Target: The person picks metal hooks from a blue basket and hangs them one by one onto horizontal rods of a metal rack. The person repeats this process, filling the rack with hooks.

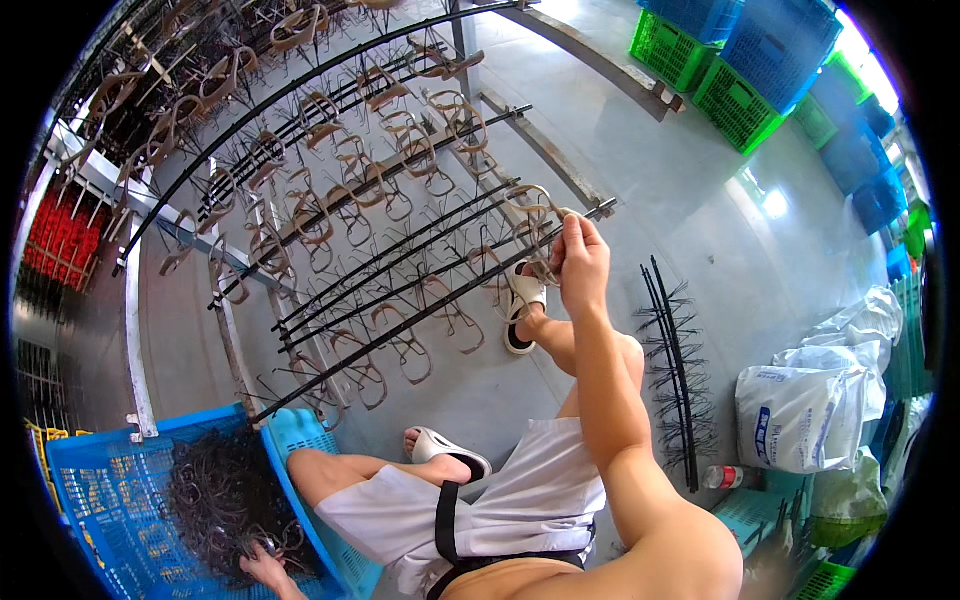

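My right hand (583, 259) pinches a brown eyeglass frame (531, 193) at the end of a black rod (420, 307) fitted with wire hooks. Similar brown frames (405, 349) hang in a row along this rod. At lower left, my left hand (264, 568) reaches into a blue plastic crate (112, 487). Its fingers are among a tangled heap of dark, glossy, thin curved pieces (214, 502), which partly hides them. Whether they grip a piece I cannot tell.
More hook-fitted rods with brown frames rest on a metal rack (139, 330) ahead. Loose hook rods (675, 375) lie on the floor at right, near a plastic bottle (724, 477) and white bags (799, 412). Green crates (739, 105) under blue ones stand at upper right.
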The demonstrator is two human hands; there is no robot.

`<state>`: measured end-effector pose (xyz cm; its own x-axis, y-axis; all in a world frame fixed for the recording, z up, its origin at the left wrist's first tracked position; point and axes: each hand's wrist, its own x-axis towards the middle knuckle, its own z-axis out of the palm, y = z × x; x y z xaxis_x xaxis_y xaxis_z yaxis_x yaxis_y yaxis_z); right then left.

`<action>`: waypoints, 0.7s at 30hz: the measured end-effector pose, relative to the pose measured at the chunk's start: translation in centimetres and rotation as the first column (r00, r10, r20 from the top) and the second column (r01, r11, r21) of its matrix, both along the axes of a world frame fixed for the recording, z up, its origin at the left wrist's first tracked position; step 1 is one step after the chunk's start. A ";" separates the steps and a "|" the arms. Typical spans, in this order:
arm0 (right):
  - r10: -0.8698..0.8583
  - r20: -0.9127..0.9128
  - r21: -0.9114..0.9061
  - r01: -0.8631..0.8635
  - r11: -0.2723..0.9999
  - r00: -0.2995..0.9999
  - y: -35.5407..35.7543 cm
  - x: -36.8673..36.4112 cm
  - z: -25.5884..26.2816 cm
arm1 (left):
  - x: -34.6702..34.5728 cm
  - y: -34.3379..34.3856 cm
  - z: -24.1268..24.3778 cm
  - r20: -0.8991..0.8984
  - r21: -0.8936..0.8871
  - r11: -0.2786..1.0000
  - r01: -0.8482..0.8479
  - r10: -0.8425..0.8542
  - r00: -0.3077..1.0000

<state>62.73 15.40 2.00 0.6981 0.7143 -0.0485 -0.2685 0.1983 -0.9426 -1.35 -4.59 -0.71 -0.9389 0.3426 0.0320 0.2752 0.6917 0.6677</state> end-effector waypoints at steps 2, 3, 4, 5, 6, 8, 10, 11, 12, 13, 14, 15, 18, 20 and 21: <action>0.014 -0.036 0.017 -0.014 1.000 0.999 -0.7 0.8 0.4 | 2.9 1.6 3.4 0.078 0.039 0.985 0.169 -0.172 0.982; 0.022 -0.032 0.028 -0.021 0.999 0.999 -1.1 0.7 0.8 | 3.3 1.5 4.1 0.116 0.056 0.968 0.245 -0.250 0.961; 0.029 -0.017 0.015 -0.028 0.999 0.999 -1.2 1.0 1.2 | 1.6 1.6 3.6 0.183 0.151 0.932 0.331 -0.355 0.917; -0.006 0.105 -0.072 0.014 0.997 0.994 -1.8 0.8 1.7 | 1.5 1.1 3.5 0.202 0.250 0.925 0.287 -0.339 0.919; -0.165 0.541 -0.113 0.266 0.957 0.825 -1.9 0.3 2.1 | 6.1 2.2 6.0 0.224 0.350 0.909 0.228 -0.317 0.921; -0.166 0.905 -0.007 0.404 0.915 0.390 -2.8 -2.1 2.7 | 11.2 2.9 7.8 0.191 0.487 0.860 0.152 -0.274 0.942; 0.111 0.842 -0.029 -0.160 0.987 0.528 -5.8 -8.1 3.1 | 15.2 3.2 9.3 0.321 0.508 0.777 0.371 -0.571 0.756; 0.301 0.776 -0.050 -0.422 0.905 0.555 -7.3 -11.2 3.3 | 18.5 4.0 9.0 0.300 0.524 0.773 0.359 -0.562 0.771; 0.517 0.700 -0.072 -0.671 0.738 0.493 -8.7 -14.3 3.7 | 20.5 4.5 8.3 0.268 0.498 0.746 0.441 -0.616 0.741; 0.719 0.585 -0.088 -0.852 0.517 0.376 -10.0 -17.5 4.3 | 21.3 4.7 7.5 0.330 0.532 0.691 0.490 -0.702 0.631; 0.728 0.597 -0.090 -0.873 0.479 0.338 -11.5 -19.9 4.3 | 23.1 5.0 7.0 0.334 0.637 0.614 0.466 -0.765 0.551; 0.743 0.601 -0.088 -0.899 0.428 0.295 -12.7 -21.6 4.1 | 23.6 4.8 5.8 0.342 0.599 0.676 0.429 -0.701 0.626; 0.975 0.093 -0.066 -0.975 0.210 0.203 -12.4 -21.8 2.9 | 24.6 6.3 6.3 0.114 0.507 0.572 0.644 -0.786 0.608; 0.917 -0.388 0.025 -0.994 0.111 0.093 -11.2 -20.5 3.0 | 25.3 6.9 6.0 0.156 0.506 0.551 0.663 -0.815 0.558; 0.909 -0.405 0.061 -0.989 0.136 0.100 -11.1 -20.3 2.0 | 26.2 7.3 6.8 0.237 0.499 0.568 0.654 -0.816 0.528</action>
<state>42.47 4.27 3.99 -0.6422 0.7123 -0.2834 -0.3271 -0.5889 -0.7391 24.84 2.69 6.14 -0.2889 0.9570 -0.0249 0.2365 0.0965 0.9668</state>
